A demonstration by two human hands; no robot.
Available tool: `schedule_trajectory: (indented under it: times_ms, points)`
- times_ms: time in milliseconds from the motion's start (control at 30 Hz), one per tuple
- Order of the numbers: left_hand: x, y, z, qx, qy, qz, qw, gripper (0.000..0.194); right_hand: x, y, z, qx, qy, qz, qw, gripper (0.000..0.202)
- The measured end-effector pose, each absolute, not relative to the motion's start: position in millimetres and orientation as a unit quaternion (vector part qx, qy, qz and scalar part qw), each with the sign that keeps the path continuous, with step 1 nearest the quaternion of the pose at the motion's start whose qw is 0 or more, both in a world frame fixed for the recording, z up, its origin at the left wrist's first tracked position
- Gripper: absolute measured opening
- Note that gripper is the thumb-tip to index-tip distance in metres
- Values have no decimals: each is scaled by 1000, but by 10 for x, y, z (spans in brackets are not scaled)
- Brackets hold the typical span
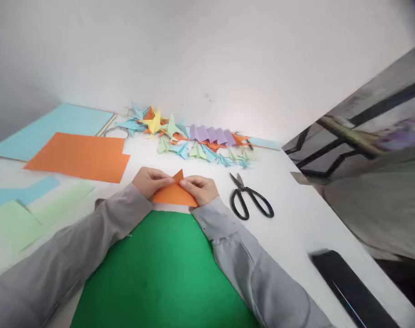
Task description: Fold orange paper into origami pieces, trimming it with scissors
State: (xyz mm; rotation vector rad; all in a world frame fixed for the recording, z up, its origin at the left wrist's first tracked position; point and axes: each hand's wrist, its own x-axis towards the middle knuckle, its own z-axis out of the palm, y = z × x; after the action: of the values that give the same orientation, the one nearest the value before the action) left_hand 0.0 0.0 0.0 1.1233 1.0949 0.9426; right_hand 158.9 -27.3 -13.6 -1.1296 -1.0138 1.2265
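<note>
A folded piece of orange paper (175,195) is held near the middle of the table, its pointed tip facing away from me. My left hand (152,181) pinches its left side between thumb and fingers. On the opposite side, my right hand (201,187) grips it the same way, with both thumbs close to the tip. The paper's lower edge lies just beyond a green sheet (166,269) between my forearms. Black-handled scissors (245,197) rest to the right of my right hand, blades slightly apart.
Folded paper shapes in several colours, among them a yellow star (153,121) and a purple pleated piece (212,135), line the wall. A cut orange sheet (79,157), a blue sheet (57,125) and green pieces (14,223) lie left. A black object (351,287) sits at front right.
</note>
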Motion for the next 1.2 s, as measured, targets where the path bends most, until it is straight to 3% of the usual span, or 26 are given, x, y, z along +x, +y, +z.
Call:
schedule_trajectory:
  times_ms: [300, 733, 900, 1200]
  points:
    - [-5, 0, 63, 449, 464, 395, 653, 24, 1620, -280, -83, -416, -336, 651, 539, 22]
    - [-17, -3, -20, 528, 462, 402, 588, 26, 1555, -266, -142, -501, -402, 544, 540, 29]
    - [16, -23, 30, 475, 451, 413, 633, 36, 1549, -255, -167, -510, -403, 528, 546, 30]
    - [5, 22, -24, 502, 452, 454, 581, 27, 1554, -232, -177, -491, -356, 542, 581, 26]
